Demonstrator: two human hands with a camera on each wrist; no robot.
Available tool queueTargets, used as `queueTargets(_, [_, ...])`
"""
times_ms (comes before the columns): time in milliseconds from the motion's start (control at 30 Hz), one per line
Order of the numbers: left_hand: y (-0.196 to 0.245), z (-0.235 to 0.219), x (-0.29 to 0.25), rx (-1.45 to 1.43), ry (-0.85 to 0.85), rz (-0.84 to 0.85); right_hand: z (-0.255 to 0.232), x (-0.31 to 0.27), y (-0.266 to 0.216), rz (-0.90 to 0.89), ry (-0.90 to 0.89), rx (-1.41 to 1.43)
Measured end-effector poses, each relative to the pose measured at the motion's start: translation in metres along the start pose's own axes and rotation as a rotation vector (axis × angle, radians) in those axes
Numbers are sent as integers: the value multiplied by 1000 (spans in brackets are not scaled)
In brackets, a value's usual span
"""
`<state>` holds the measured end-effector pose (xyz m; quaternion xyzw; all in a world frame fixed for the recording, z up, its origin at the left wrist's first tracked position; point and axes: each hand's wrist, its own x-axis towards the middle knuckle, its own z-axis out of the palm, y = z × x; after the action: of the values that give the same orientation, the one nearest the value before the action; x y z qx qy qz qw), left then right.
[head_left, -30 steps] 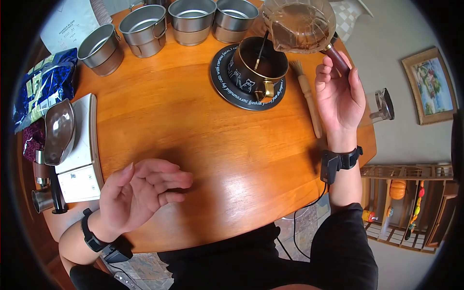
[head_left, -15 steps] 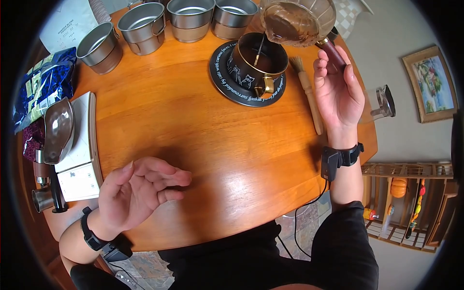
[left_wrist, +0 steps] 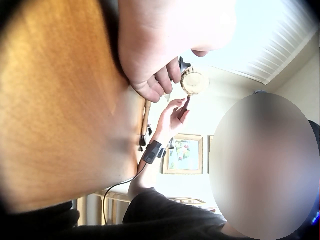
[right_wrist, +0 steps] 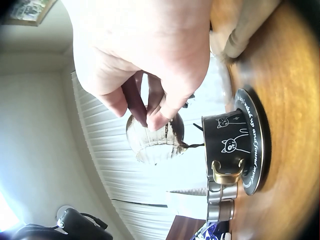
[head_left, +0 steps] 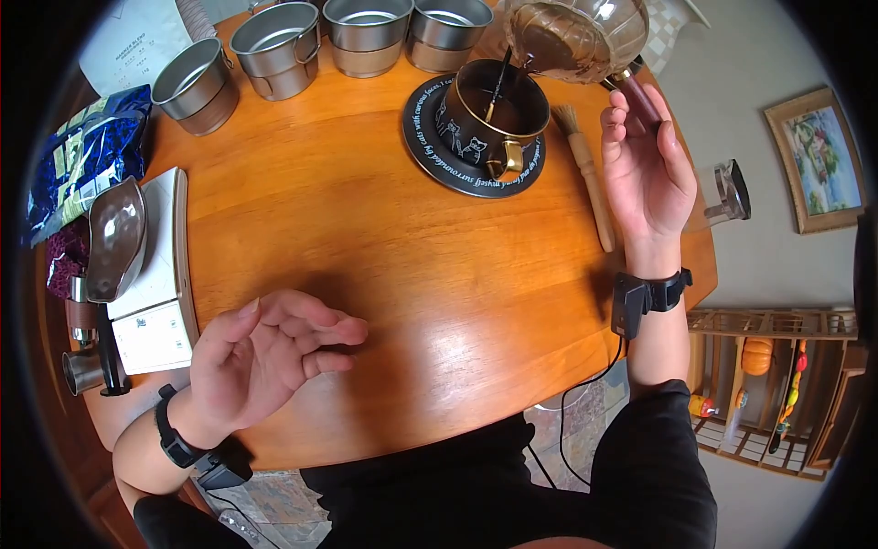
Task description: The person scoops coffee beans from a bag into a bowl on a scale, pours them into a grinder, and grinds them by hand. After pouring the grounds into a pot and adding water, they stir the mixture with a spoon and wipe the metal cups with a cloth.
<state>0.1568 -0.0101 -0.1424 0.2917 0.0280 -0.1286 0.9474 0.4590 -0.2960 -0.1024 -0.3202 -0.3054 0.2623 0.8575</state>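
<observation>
Right hand (head_left: 646,169) up over the far side of the table (head_left: 412,265), fingers and thumb pinched round the dark handle (head_left: 637,96) of a glass pot (head_left: 578,35). The pot sits just beyond the fingertips, tipped over, brown liquid inside and its lip over the black cup (head_left: 495,114). In the right wrist view the pot (right_wrist: 152,137) hangs right under the curled fingers (right_wrist: 150,107), a thin brown stream running from it to the cup (right_wrist: 227,145). The cup stands on a black saucer (head_left: 457,169), a thin dark stick (head_left: 497,87) leaning in it. A brush (head_left: 585,174) lies on the table just left of the gripping hand, between it and the saucer.

Left hand (head_left: 265,361) down at the near edge, palm turned in, fingers loosely curled, holding nothing, hovering at the table. To its left, a white scale (head_left: 160,274) with a brown tray (head_left: 114,240) on it. Beyond that, a blue bag (head_left: 78,169). Four metal mugs (head_left: 279,41) line the far edge, left of the pot.
</observation>
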Motion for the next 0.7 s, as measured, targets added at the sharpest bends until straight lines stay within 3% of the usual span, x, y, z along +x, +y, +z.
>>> queueTargets(700, [0,-1,0,7,-5,-1,2,-2,-2,-16,0,-50])
